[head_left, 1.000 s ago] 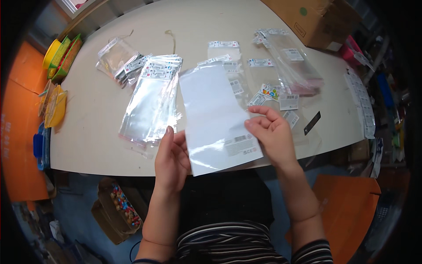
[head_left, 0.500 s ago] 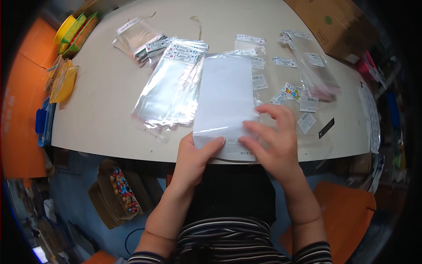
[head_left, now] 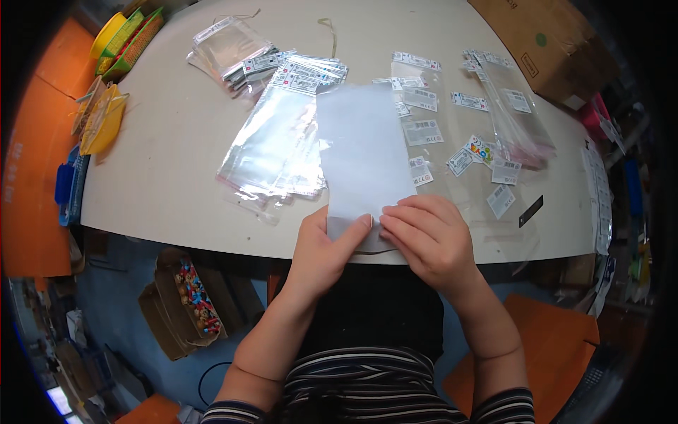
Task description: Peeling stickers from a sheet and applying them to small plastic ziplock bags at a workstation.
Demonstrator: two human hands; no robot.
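Observation:
My left hand (head_left: 326, 246) grips the lower left of a long white sheet (head_left: 364, 152), its thumb lying on top. The sheet reaches up from the table's front edge and has a fold or crease across its lower end. My right hand (head_left: 432, 237) is closed at the sheet's lower right, fingertips pinched together near my left thumb; the fingers hide what lies under them. Just left of the sheet lies a fanned stack of clear bags (head_left: 272, 141) with printed headers. Labelled clear bags (head_left: 422, 132) lie right of it, partly under the sheet.
More clear bags (head_left: 229, 46) lie at the far left and another pile (head_left: 519, 120) at the right. A black strip (head_left: 531, 211) is near the right front. A cardboard box (head_left: 540, 46) and coloured baskets (head_left: 131, 42) stand at the edges; an open carton (head_left: 187, 304) sits below.
My right hand has gone from spread fingers to a pinch at the sheet's lower edge. The glossy shine and small print at the sheet's lower end no longer show. The view has shifted slightly.

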